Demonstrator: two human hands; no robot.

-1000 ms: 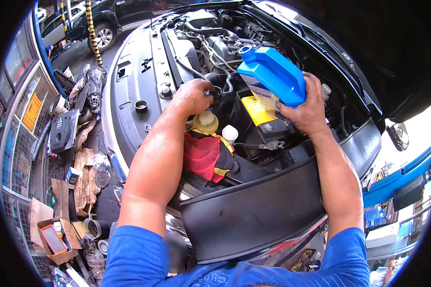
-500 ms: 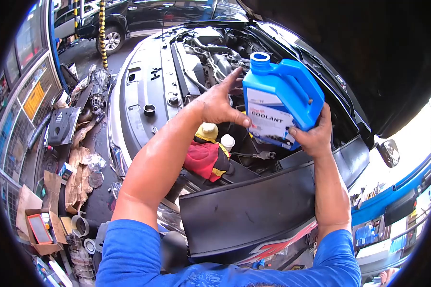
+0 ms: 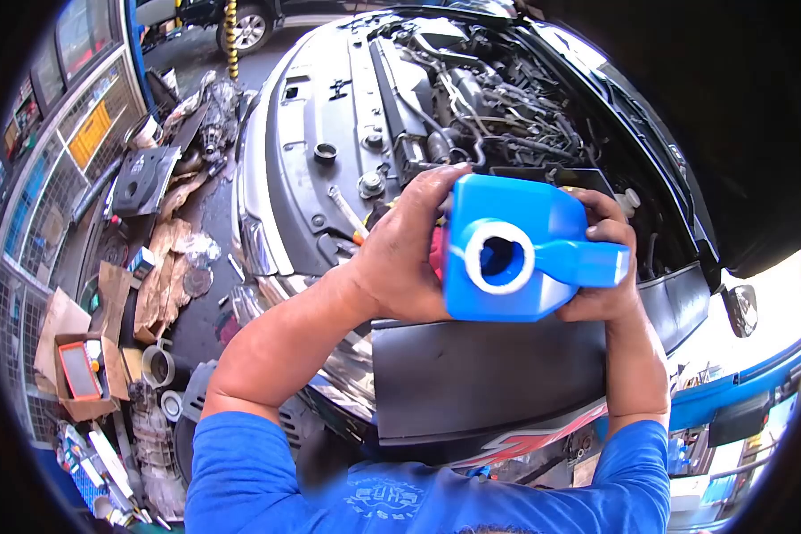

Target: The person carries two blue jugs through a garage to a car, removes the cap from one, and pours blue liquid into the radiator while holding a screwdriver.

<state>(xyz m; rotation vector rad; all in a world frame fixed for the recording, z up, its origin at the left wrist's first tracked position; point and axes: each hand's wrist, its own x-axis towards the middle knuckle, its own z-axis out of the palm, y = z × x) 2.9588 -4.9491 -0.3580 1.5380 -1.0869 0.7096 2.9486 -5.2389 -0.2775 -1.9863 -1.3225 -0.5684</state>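
Observation:
A blue plastic coolant jug is held in front of me, tilted so its uncapped mouth faces my eyes. The inside looks dark, and its label is turned out of sight. My left hand presses against the jug's left side with the palm and fingers. On the opposite side, my right hand wraps around the jug near its handle; the fingertips curl over the far edge. Beneath and beyond the jug lies the open engine bay of a vehicle. A bit of red cloth shows between my left hand and the jug.
A black fender cover hangs over the vehicle's near edge. A wrench and a dark round ring lie on the front panel. Cardboard boxes and car parts crowd the floor at left. The raised hood shades the right.
The jug has tipped from upright until its mouth points at me. My left hand has closed in against its side. My right hand has shifted its grip, and the view has swung.

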